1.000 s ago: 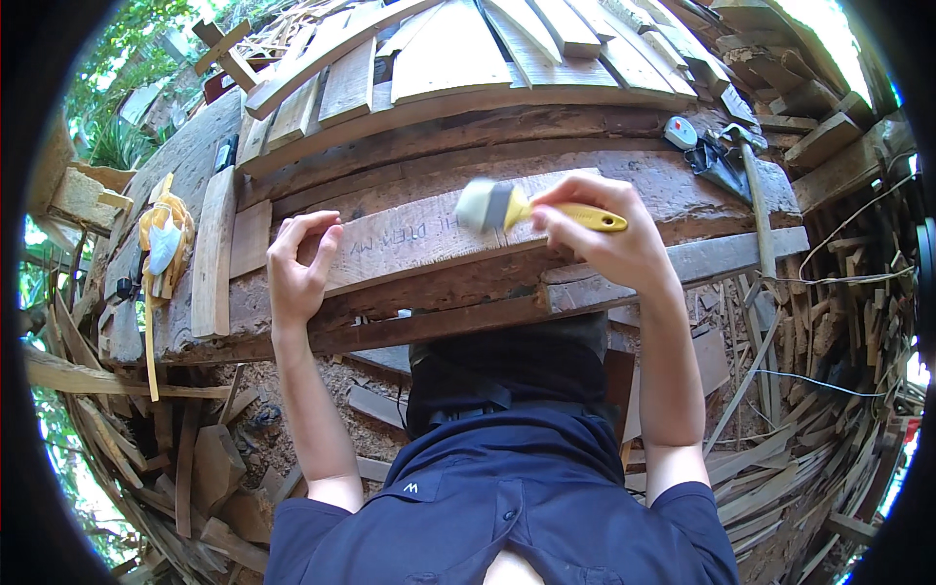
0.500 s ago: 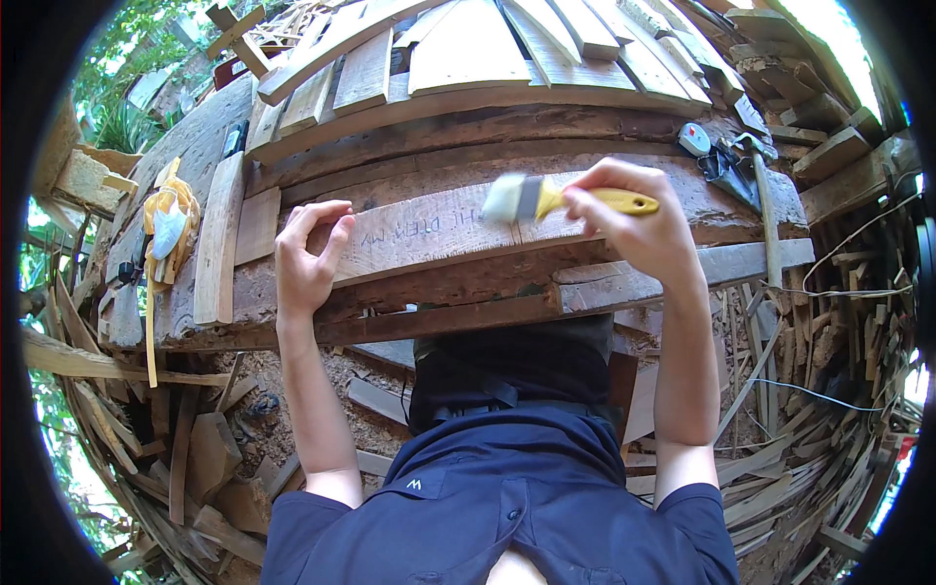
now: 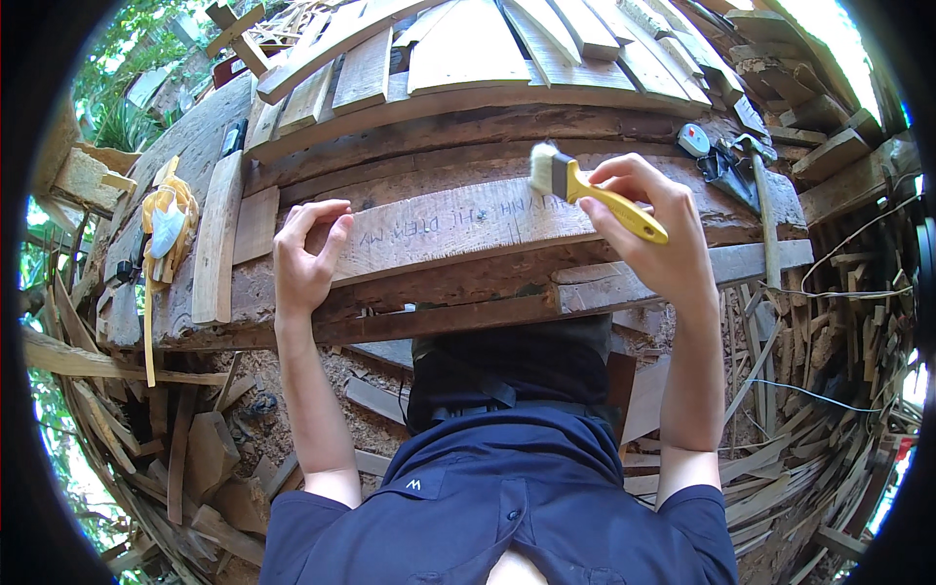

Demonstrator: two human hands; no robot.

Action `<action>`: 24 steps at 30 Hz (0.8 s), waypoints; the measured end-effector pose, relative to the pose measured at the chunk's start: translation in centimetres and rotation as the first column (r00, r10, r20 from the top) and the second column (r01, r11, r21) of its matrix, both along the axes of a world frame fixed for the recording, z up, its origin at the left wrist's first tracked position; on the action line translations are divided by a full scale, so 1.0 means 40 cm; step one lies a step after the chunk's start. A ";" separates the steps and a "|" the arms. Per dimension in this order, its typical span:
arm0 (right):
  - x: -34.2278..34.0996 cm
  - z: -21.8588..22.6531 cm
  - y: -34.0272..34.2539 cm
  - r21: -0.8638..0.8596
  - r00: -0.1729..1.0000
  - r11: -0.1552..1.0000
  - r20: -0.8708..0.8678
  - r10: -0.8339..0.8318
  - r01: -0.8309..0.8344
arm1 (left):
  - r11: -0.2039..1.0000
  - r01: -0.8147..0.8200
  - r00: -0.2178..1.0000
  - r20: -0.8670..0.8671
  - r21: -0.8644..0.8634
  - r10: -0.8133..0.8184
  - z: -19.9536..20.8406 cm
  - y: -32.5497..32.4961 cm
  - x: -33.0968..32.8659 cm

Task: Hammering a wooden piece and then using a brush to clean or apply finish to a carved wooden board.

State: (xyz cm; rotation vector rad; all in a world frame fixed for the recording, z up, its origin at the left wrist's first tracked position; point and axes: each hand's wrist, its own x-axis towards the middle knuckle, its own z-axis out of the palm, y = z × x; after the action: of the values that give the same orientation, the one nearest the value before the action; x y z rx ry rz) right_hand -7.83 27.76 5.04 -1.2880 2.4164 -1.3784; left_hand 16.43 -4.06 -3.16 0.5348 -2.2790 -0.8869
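A pale wooden board (image 3: 429,234) with dark handwritten marks lies lengthwise across the bench. Its left end is in my left hand (image 3: 304,268), the fingers curled at the far edge and the thumb by its top face. My right hand (image 3: 653,219) grips a paintbrush (image 3: 629,216) by its yellow handle, over the board's right part. The brush's light bristles point up and left, near the board's far edge; whether they touch it I cannot tell.
Several cut planks (image 3: 468,58) lie along the far side. At left are an upright-lying wood strip (image 3: 218,244) and a yellow strap bundle (image 3: 168,219). A round tape measure (image 3: 693,140), a dark pouch (image 3: 729,175) and a hammer (image 3: 766,210) sit at right. Scrap wood (image 3: 829,458) surrounds the bench.
My right hand has swung the brush right and away from me, and its handle now slants down to the right. More of the board's writing shows. My left hand stays nearly still.
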 end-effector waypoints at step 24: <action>-0.004 -0.073 0.054 -0.082 0.971 0.995 0.234 -0.040 0.060 | 1.000 -0.004 1.000 -0.007 -0.007 0.004 -0.002 -0.004 0.003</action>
State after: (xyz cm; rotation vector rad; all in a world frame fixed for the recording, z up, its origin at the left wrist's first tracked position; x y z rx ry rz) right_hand -7.98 29.93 2.13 -1.0223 2.2690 -1.5687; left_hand 16.54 -4.21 -3.24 0.5323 -2.2735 -0.8771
